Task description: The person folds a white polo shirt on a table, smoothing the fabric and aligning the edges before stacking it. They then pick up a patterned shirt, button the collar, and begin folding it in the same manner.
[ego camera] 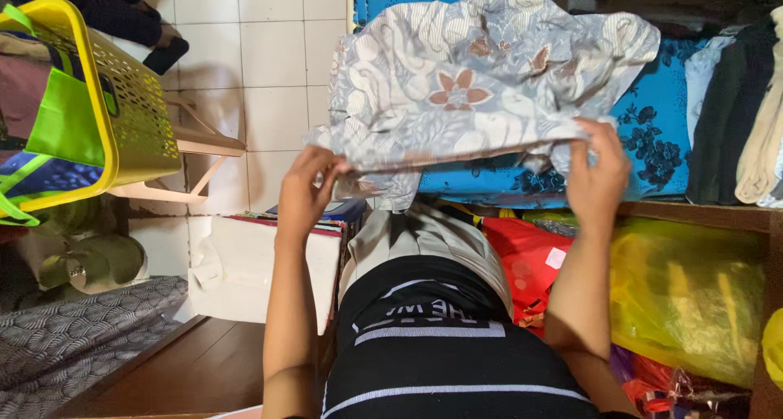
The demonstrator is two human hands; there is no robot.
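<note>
Cloth (457,84) in both hands; yellow basket (139,101) with green bag (69,121).

Both hands, left (308,192) and right (598,174), gripping floral grey cloth (473,84) over blue patterned bedsheet (652,125), yellow basket (122,101) left

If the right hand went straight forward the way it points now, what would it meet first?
Probably the blue flowered cloth on the surface ahead; the right hand already grips the grey floral fabric. Depth is unclear.

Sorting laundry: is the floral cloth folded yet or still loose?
Loose: the cloth lies crumpled over the bed, both hands pinching its near edge.
</note>
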